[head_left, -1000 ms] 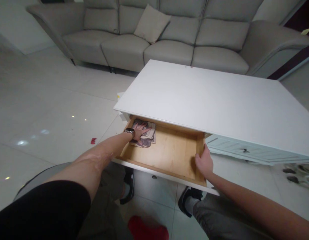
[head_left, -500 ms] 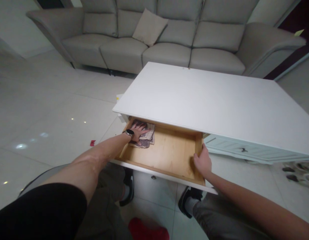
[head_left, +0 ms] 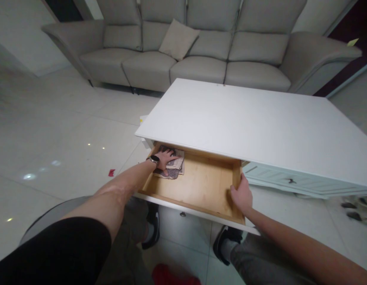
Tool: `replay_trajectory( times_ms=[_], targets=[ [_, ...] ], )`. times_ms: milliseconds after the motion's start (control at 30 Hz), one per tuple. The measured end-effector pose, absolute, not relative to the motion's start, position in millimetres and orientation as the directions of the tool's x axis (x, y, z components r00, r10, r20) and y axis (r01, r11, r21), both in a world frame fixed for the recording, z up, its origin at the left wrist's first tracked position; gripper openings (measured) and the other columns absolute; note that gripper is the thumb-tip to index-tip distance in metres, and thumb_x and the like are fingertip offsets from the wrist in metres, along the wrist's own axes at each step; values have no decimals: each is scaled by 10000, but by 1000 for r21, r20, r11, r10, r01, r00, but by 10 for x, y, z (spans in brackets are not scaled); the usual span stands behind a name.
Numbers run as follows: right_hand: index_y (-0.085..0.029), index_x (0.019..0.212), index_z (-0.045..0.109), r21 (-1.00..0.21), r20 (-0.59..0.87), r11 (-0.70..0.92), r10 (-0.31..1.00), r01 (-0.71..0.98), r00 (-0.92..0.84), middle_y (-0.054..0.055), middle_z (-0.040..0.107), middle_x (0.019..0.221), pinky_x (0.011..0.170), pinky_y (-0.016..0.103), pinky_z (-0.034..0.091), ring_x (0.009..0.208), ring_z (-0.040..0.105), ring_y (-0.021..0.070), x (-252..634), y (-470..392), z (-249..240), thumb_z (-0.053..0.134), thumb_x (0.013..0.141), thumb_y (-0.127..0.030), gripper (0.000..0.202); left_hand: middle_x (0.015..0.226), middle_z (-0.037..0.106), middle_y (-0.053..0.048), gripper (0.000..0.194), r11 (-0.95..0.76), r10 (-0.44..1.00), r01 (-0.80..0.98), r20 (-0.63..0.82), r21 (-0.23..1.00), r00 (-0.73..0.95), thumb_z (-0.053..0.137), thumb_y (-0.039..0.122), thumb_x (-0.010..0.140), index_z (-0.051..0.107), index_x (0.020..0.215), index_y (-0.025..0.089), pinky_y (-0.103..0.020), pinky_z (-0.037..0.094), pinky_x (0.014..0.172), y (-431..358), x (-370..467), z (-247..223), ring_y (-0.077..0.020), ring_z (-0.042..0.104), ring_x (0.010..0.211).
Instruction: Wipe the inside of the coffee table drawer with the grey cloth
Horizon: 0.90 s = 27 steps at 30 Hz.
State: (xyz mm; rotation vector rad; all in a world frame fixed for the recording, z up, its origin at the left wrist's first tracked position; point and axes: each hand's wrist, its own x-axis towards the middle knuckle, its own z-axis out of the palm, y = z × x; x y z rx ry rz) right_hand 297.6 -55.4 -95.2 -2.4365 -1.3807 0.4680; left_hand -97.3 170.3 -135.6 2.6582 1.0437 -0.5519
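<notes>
If dragged sideways, could bunch or slip out of fold: speaking of the folded cloth, lying in the back left corner of the drawer. Can't tell if one piece or two. Note the left hand on top of it, palm down, fingers spread, not pinching anything. Might shift the upper layer by friction if pulled away flat. Might also knock the watch on the drawer's left wall, being so close; can't tell if touching. See the right hand gripping the right wall, thumb inside; can't make out the outer fingers. Could nip those against the counter if shoved in with that grip. Same for the left wrist under the counter's edge. Standing well out, so might sag or skew under a hard one-sided press. Watch for a blurred red item on the floor, near the dark shoes. Can't identify; could trip on it when stepping.
</notes>
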Motion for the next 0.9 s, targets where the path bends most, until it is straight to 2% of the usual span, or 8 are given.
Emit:
replay_trajectory(
  times_ms=[200, 367, 633, 767, 900],
  targets=[
    [-163, 1592, 186, -410, -143, -500, 861, 763, 487, 176, 486, 1471, 983, 460, 467, 1212, 591, 343, 2968, -557, -928, 471, 883, -358, 788, 1600, 282, -176, 1303, -694, 630, 713, -391, 104, 671, 829, 693, 473, 233, 1591, 391, -714, 51, 1119, 1693, -1034, -1429, -484, 222, 1434],
    [-162, 1594, 188, -408, -146, -498, 863, 765, 483, 176, 479, 1479, 979, 461, 470, 1177, 609, 342, 2967, -560, -928, 470, 882, -353, 790, 1599, 275, -157, 1317, -685, 627, 717, -398, 128, 670, 825, 701, 463, 203, 1591, 423, -722, 54, 1113, 1723, -1062, -1468, -487, 189, 1443],
    [-131, 1589, 187, -392, -145, -501, 862, 772, 486, 183, 434, 1524, 987, 462, 470, 1186, 603, 345, 2963, -548, -957, 467, 879, -367, 799, 1598, 280, -160, 1294, -684, 631, 717, -381, 137, 676, 828, 694, 462, 247, 1584, 413, -744, 23, 1104, 1732, -1022, -1502, -499, 183, 1446],
    [-146, 1593, 193, -407, -161, -514, 854, 755, 495, 175, 447, 1516, 997, 465, 462, 1165, 618, 333, 2954, -549, -920, 404, 909, -368, 749, 1620, 248, -173, 1302, -697, 617, 702, -374, 148, 692, 832, 684, 473, 222, 1590, 409, -751, 20, 1100, 1604, -734, -1487, -491, 159, 1464],
    [-161, 1592, 214, -420, -170, -529, 844, 738, 509, 157, 450, 1523, 996, 478, 458, 1150, 623, 337, 2943, -548, -889, 353, 931, -392, 713, 1652, 209, -152, 1335, -740, 558, 642, -350, 200, 753, 845, 672, 464, 182, 1594, 422, -754, -37, 1100, 1367, 22, -1505, -483, 129, 1482]
  ],
)
